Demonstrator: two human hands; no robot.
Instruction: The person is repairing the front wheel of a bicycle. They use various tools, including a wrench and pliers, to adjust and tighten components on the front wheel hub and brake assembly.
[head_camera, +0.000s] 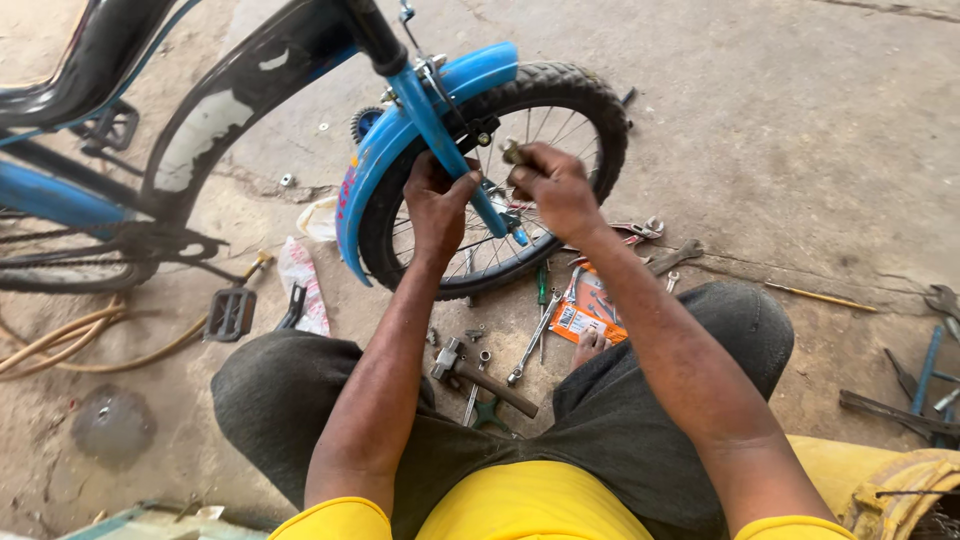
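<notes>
Bicycle (200, 150): blue and black, small, standing on the concrete floor (800, 130) with its front wheel (500, 180) just ahead of my knees, close enough that I work on it squatting.

Fork leg (440, 135): blue, slanting down across the wheel. My left hand (437, 205) is wrapped around it, fingers closed, thumb toward the spokes. I judge this hold steadies the wheel end against whatever the other hand does.

Right hand (555, 190): fingers pinched shut on a small dull metal part (513, 152) near the brake, up by the tyre. What the part is I cannot tell; it is too small.

Mudguard (385, 150): blue, curving over the tyre, beside my left hand.

Hammer (480, 378): wooden handle, lying on the floor between my knees, within easy reach.

Spanners (535, 340): lying loose beside the hammer, more by the wheel.

Orange packet (590, 315): flat on the floor beside my right forearm.

Pedal (230, 313): black, off the bicycle, lying toward the left edge of the floor near the hose (70, 340).

More tools (925, 390): long bars and a spanner, at the right edge of the floor, well apart from the wheel.
</notes>
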